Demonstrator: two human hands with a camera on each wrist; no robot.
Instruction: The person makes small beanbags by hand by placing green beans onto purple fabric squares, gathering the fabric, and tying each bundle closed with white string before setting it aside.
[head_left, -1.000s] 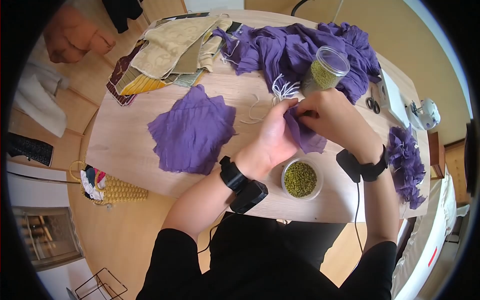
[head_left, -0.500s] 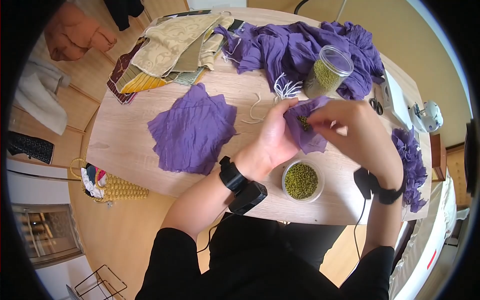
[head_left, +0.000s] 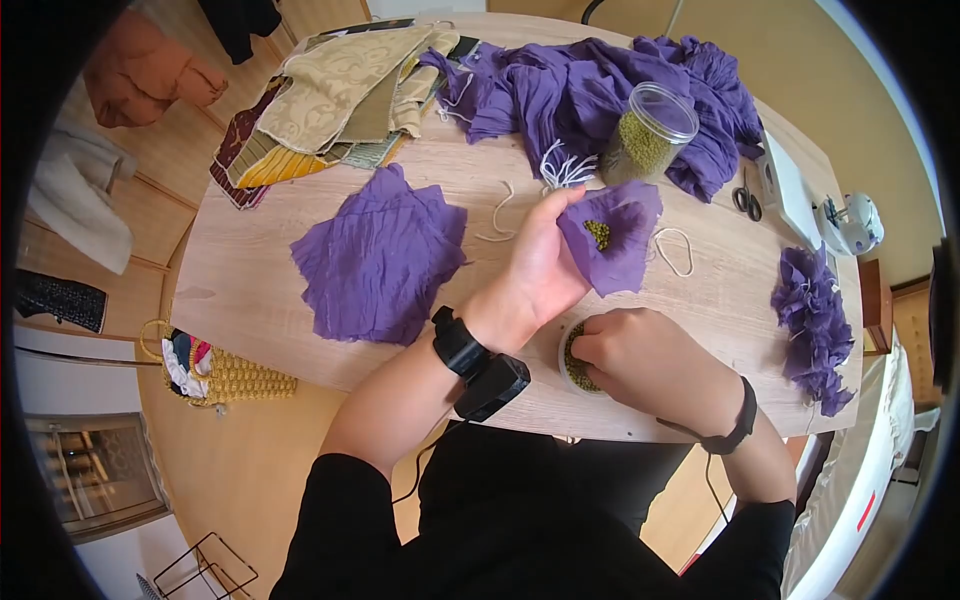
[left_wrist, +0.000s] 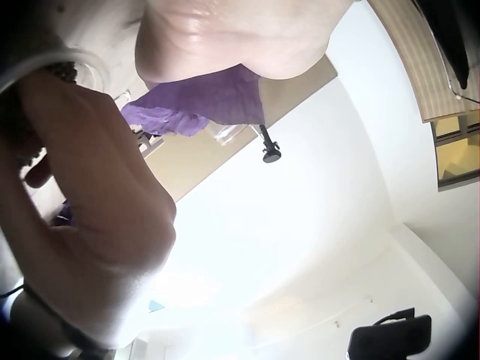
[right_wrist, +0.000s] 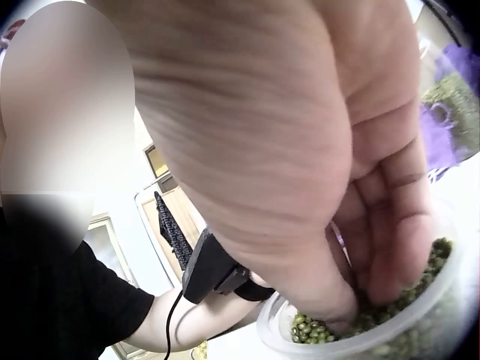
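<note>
My left hand (head_left: 535,270) holds a square of thin purple cloth (head_left: 632,245), its thumb along the near-left edge and its other fingers hidden beneath. A small heap of green mung beans (head_left: 597,234) lies in the hollow of the cloth. Lower down, my right hand (head_left: 665,365) reaches into a round clear plastic tub (head_left: 568,375). Its curled fingers and thumb dig among the mung beans (right_wrist: 309,330) there, seen close in the right wrist view. How many beans the fingertips pinch is hidden.
Flat purple cloth pieces (head_left: 380,260) lie left. Behind stand a taller jar of beans (head_left: 640,145), crumpled purple fabric (head_left: 560,90) and white strings (head_left: 568,165). A string loop (head_left: 675,250), scissors (head_left: 747,203) and ruffled purple cloth (head_left: 812,330) lie right; fabric samples (head_left: 340,95) fill the far left.
My right hand has left the cloth and moved down toward me into the tub. The heap of beans on the cloth now shows fully. My left hand stays nearly still.
</note>
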